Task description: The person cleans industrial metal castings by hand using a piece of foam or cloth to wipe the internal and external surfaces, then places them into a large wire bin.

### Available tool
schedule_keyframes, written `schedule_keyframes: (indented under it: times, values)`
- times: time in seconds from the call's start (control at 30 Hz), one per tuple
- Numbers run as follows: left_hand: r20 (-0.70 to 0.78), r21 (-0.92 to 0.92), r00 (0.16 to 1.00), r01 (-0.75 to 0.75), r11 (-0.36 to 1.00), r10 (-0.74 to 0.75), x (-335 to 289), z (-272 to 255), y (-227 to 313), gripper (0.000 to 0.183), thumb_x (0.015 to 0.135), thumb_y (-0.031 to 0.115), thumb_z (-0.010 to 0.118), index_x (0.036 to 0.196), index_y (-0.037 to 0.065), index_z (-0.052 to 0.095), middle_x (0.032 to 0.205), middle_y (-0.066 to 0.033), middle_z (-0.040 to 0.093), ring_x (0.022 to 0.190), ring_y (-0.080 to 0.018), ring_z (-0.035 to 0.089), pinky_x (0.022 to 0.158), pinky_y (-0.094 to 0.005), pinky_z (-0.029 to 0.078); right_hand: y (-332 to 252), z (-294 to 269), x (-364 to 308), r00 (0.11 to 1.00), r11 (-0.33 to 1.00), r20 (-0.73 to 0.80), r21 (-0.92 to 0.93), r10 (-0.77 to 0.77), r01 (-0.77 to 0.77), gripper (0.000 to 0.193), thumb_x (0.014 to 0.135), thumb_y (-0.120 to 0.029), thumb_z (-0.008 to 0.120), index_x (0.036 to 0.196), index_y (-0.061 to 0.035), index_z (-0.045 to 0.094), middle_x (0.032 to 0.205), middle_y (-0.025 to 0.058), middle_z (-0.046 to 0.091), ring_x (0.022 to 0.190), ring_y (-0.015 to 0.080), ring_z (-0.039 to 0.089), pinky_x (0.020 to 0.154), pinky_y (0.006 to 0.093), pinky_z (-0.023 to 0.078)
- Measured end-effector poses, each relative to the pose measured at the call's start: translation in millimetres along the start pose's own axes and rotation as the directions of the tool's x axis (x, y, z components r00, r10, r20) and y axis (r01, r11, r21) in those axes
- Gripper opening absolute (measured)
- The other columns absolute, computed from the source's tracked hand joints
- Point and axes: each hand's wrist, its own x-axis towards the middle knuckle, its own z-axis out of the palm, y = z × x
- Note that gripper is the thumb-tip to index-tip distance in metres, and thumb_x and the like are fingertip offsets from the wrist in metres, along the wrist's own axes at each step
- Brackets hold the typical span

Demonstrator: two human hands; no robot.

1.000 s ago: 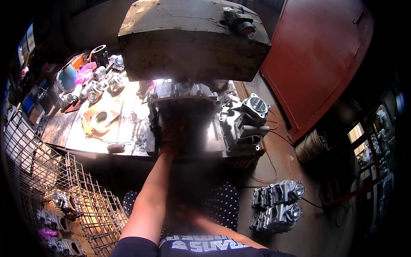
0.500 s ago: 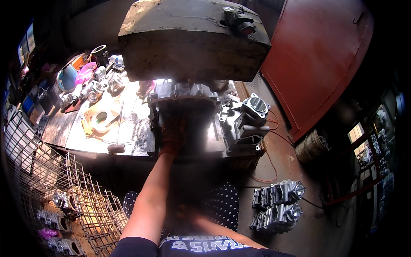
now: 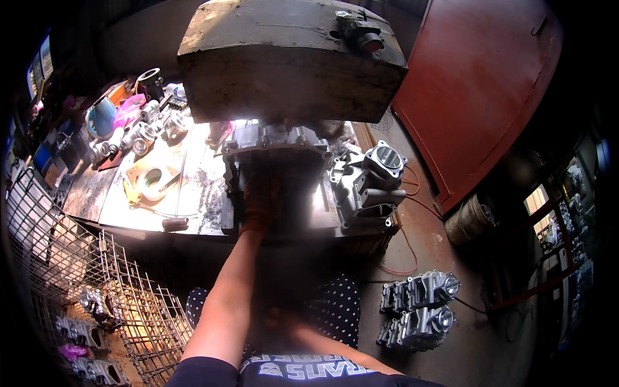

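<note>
My left hand (image 3: 259, 201) reaches forward into deep shadow on the bench, against the near side of a grey cast-metal housing (image 3: 277, 138) with a bolt-hole flange. It looks reddish, perhaps gloved, and its fingers are lost in the dark. Whether they hold anything does not show. Low in front of my body is my right hand (image 3: 276, 318), blurred and dim over my dotted trousers (image 3: 336, 308), with its fingers not readable. Another silvery casting (image 3: 369, 184) with a round bore stands on the bench's right end.
A large box-shaped block (image 3: 290, 80) overhangs the bench. Tape (image 3: 153, 183) and several metal parts lie left on the bench. A wire basket (image 3: 129, 316) with castings stands lower left. Two castings (image 3: 418, 309) rest on the floor by an orange hose (image 3: 412, 248). A red panel (image 3: 477, 97) leans right.
</note>
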Motion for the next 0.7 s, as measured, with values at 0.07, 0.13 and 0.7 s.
schedule_keyframes:
  times: [0.07, 0.13, 0.7]
  values:
    - [-0.004, 0.004, 1.0, -0.005, 1.0, 0.005, 0, 1, -1, 0.073, 0.076, 0.037, 0.063, 0.14, 0.016, 0.033, 0.137, -0.0068, 0.042, 0.128, -0.0243, 0.037, 0.112, -0.0423, 0.018, -26, -8, -12, 0.999, 0.98, 0.001, -0.195, -0.035, 0.034, 0.041, 0.081, -0.022, 0.061, 0.117, -0.0033, 0.057, 0.112, 0.0181, 0.061, 0.104, 0.0313, 0.059, 0.089, 0.0363, 0.044]
    - [0.003, -0.015, 1.0, -0.005, 1.0, 0.006, 1, -5, 1, 0.074, 0.076, 0.038, 0.063, 0.14, 0.016, 0.033, 0.138, -0.0068, 0.042, 0.128, -0.0242, 0.037, 0.112, -0.0421, 0.018, 11, 5, 5, 0.999, 0.999, -0.032, 0.044, -0.013, 0.014, 0.04, 0.081, -0.023, 0.061, 0.116, -0.0041, 0.058, 0.11, 0.0181, 0.062, 0.103, 0.0314, 0.06, 0.088, 0.0366, 0.045]
    - [-0.033, 0.013, 0.999, -0.009, 1.0, 0.009, 0, -13, 5, 0.068, 0.075, 0.032, 0.065, 0.135, 0.014, 0.041, 0.134, -0.0097, 0.045, 0.126, -0.0255, 0.039, 0.111, -0.044, 0.02, -49, -18, -23, 0.998, 0.943, 0.046, -0.328, -0.048, 0.061, 0.037, 0.083, -0.025, 0.059, 0.114, -0.0041, 0.058, 0.108, 0.0189, 0.062, 0.101, 0.0331, 0.06, 0.086, 0.0383, 0.045]
